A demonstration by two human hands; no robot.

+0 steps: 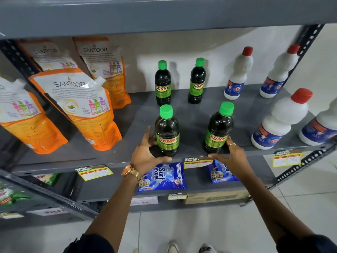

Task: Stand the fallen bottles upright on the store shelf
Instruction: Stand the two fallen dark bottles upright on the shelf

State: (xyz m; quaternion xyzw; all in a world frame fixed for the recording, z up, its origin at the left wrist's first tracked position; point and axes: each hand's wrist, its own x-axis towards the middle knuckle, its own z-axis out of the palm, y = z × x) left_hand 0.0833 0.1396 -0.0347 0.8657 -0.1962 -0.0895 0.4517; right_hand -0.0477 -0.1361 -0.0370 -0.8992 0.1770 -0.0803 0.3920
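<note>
Four dark bottles with green caps and green "SUNNY" labels stand upright on the grey shelf (191,114). Two are at the back (162,83) (197,81). The front left bottle (166,128) and the front right bottle (218,126) stand near the shelf's front edge. My left hand (145,157) cups loosely around the base of the front left bottle, fingers spread at its left side and thumb below its front. My right hand (231,157) sits at the base of the front right bottle, fingertips at its right side and thumb apart.
White bottles with red caps (237,73) (280,121) stand upright to the right. Orange Santoor pouches (82,106) lean on the left. Blue Surf excel packets (162,178) lie on the shelf below. A perforated steel post (308,39) frames the right end.
</note>
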